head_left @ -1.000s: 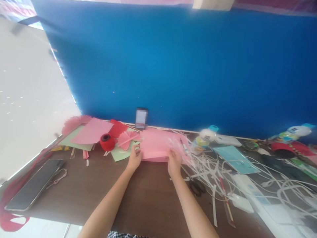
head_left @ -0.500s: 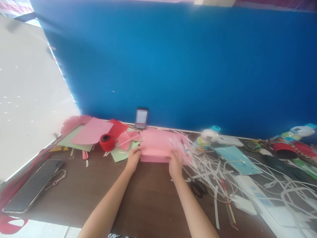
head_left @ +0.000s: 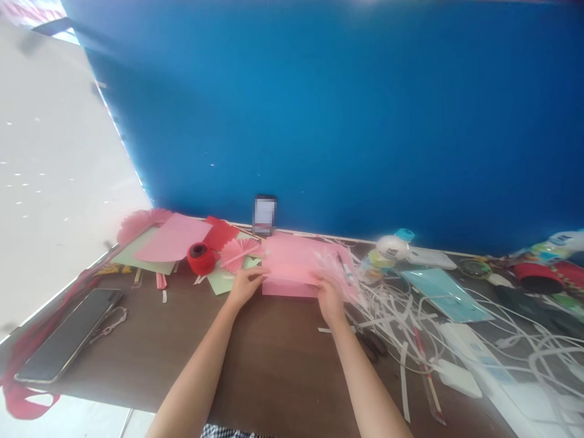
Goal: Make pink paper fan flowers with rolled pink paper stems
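Observation:
A pink sheet of paper lies before me on the table, with a strip along its near edge folded. My left hand pinches the sheet's near left corner between thumb and fingers. At the right end of the folded strip, my right hand grips the paper, fingertips on its edge. More pink paper and white paper strips lie just right of that hand. Left of the sheet sit a pink pleated paper fan, green paper and a red ribbon roll.
Dark-handled scissors lie by my right forearm. Further right are a glue bottle, a teal packet, white cables and a power strip. A phone rests at left; a blue panel stands behind.
Both hands keep hold of the pink paper. The loose edge of its folded strip now sits slightly higher and slants. The whole view has shifted a little.

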Motion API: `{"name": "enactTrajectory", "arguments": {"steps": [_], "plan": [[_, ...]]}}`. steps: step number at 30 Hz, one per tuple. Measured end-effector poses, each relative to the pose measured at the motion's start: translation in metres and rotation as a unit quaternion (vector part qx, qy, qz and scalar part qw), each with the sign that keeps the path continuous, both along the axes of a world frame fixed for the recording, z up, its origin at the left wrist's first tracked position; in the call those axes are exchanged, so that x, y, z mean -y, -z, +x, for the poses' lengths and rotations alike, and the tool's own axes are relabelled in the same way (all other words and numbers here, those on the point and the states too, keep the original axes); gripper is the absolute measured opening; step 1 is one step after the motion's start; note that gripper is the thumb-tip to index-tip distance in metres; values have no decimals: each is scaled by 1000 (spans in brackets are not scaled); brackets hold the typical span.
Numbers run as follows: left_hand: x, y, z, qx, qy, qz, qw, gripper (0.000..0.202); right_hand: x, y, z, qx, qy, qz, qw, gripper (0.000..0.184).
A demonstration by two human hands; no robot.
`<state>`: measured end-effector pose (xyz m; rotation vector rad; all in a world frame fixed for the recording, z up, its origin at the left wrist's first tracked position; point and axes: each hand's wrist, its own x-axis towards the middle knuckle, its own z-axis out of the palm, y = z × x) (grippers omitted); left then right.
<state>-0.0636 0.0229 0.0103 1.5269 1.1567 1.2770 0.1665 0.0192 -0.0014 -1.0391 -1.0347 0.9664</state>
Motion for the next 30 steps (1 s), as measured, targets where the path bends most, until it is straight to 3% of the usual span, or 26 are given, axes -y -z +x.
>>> {"name": "enactTrajectory", "arguments": {"steps": [2,5,9,12,22,30], "plan": [[1,-2,-1,9,-11,-11,1000,20,1,-3,3,-34,-35,-6,999,16],[2,-5,-1,23,-13,-14,1000,21,5,-10,7,31,-51,-8,998,20],[5,-5,2,36,-32,-12,999,22,8,-16,7,152,-20,-19,988,20],[6,-6,6,66,-46,-16,997,21,8,-17,2,178,3,-28,984,24],[5,2,19,173,-74,-33,982,21,10,-16,-17,95,36,-28,994,29],[12,-10,26,303,-22,-80,949,33,12,-15,-20,79,42,-1,996,24]]}}
